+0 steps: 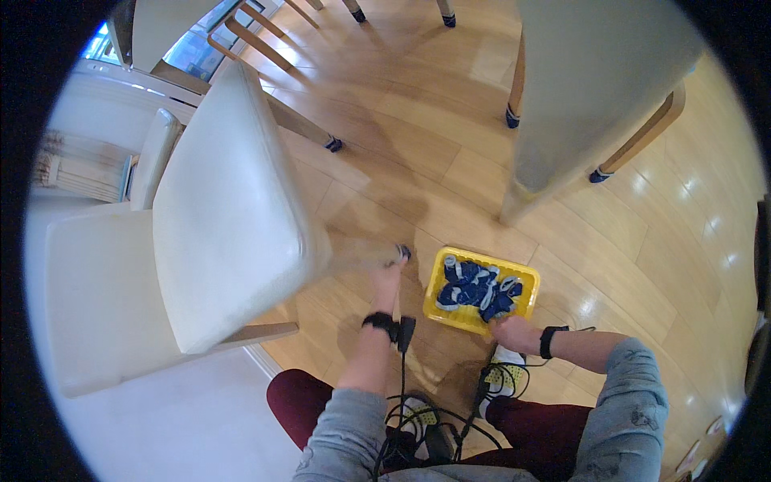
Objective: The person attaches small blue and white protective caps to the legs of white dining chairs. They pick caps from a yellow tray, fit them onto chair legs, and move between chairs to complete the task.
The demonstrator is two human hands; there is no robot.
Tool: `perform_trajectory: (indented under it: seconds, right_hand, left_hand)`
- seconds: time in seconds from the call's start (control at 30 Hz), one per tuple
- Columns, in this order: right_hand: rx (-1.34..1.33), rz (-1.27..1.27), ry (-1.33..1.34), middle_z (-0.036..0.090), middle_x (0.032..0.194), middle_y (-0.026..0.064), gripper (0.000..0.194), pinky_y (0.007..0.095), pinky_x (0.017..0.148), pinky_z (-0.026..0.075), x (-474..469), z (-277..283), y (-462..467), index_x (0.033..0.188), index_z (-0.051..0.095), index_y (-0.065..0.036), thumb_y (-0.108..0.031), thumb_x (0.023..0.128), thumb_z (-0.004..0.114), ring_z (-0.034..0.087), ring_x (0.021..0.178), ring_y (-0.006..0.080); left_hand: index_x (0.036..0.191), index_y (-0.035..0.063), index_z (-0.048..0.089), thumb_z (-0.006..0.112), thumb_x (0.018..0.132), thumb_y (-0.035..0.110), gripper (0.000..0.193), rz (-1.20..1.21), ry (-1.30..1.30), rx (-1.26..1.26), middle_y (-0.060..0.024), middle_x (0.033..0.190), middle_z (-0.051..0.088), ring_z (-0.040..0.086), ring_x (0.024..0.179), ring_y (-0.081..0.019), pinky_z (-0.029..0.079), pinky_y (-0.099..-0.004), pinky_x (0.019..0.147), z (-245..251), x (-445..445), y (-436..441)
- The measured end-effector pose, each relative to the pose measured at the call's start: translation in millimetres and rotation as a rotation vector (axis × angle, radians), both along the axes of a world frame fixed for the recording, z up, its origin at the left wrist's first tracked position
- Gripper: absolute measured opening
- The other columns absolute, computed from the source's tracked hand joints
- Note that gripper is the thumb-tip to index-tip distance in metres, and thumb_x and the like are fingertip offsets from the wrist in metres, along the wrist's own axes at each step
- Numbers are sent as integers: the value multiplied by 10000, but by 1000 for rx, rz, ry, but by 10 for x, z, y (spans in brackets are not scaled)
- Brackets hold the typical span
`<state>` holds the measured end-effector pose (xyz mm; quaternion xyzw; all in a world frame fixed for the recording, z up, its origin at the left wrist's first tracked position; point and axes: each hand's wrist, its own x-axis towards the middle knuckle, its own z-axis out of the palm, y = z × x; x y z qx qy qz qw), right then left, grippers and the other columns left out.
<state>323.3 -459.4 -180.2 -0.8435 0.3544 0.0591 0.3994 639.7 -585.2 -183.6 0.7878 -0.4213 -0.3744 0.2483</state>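
Note:
My left hand (pixel 388 276) reaches to the end of a wooden leg of the white padded chair (pixel 229 211), touching the dark blue knitted cover (pixel 403 252) on that leg's tip; its fingers are partly hidden. To the right of it, a yellow plastic tray (pixel 431 289) stands on the wooden floor. Several dark blue and grey knitted chair-leg covers (pixel 473 292) lie inside. My right hand (pixel 511 333) is at the tray's near right corner, its fingertips beside the covers; whether it grips one cannot be told.
Another pale chair (pixel 578 90) stands at the upper right, with covers on its legs. A table and more chair legs (pixel 295 123) are at the upper left. Black cables (pixel 446 416) run around my shoes and from my wrist straps. A white wall is at lower left.

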Motion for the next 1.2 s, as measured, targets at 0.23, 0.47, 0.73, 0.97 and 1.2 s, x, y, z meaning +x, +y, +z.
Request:
perform_trajectory:
  seconds: [0.23,0.47,0.73,0.97,1.2]
  right_hand:
    - [-141,150,30,597,642,173,112,407,490,511,2,-142,-17,821,524,23,-83,798,497,631,589,319]
    - [-66,171,40,616,677,178,122,414,520,517,-94,-164,-126,829,538,20,-94,799,508,641,627,322]
    - [-131,146,7,605,660,169,117,422,527,506,-99,-91,-113,822,522,6,-92,759,525,623,618,332]
    - [-196,182,133,615,685,155,99,405,524,504,-299,-113,-77,804,544,-13,-93,750,528,625,623,310]
    - [-191,189,229,610,663,146,76,414,493,494,-269,-240,-76,778,547,-26,-87,747,512,620,588,303]
  left_hand:
    - [1152,-41,531,669,798,390,575,-765,-293,109,-180,1091,607,584,992,-258,460,-359,846,619,315,-755]
    - [1117,-4,585,579,895,321,393,-809,-118,553,-95,1005,639,583,952,-171,469,-302,833,2634,1140,257]
    - [1141,-19,567,634,856,301,433,-62,-387,767,-106,1060,608,555,979,-166,462,-293,829,3707,2240,1259]
    - [1253,-21,461,752,749,258,645,-31,81,22,-119,1207,519,463,1120,-204,379,-337,955,2383,2563,1004]
    - [1176,-26,525,788,713,252,600,-23,-35,28,-86,1171,551,504,1053,-198,398,-315,929,2180,2293,798]
